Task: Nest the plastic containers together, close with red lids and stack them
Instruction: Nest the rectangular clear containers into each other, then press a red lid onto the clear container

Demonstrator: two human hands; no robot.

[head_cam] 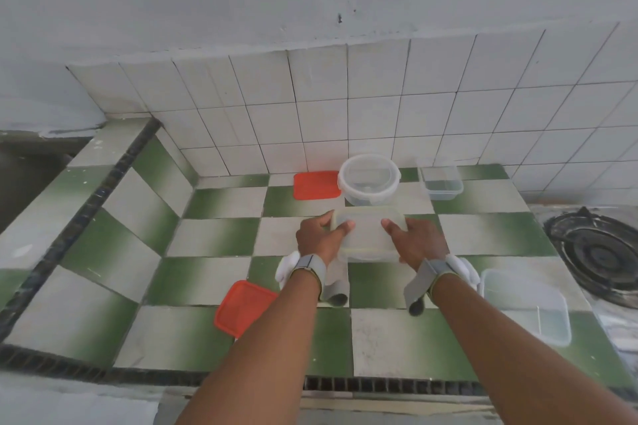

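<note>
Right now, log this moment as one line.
both hands hold rectangular container | red lids off | nothing nested yet

Both bare forearms reach forward side by side, each wrist wrapped in a grey strap with a loose end hanging down. The left hand point(319, 238) clasps the left end of the container point(367, 235), thumb laid over its top. The right hand point(416, 240) clasps the right end the same way, thumb pointing inward on top.

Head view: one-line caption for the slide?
Both hands, left and right, grip a clear rectangular container over the checkered counter.
</note>
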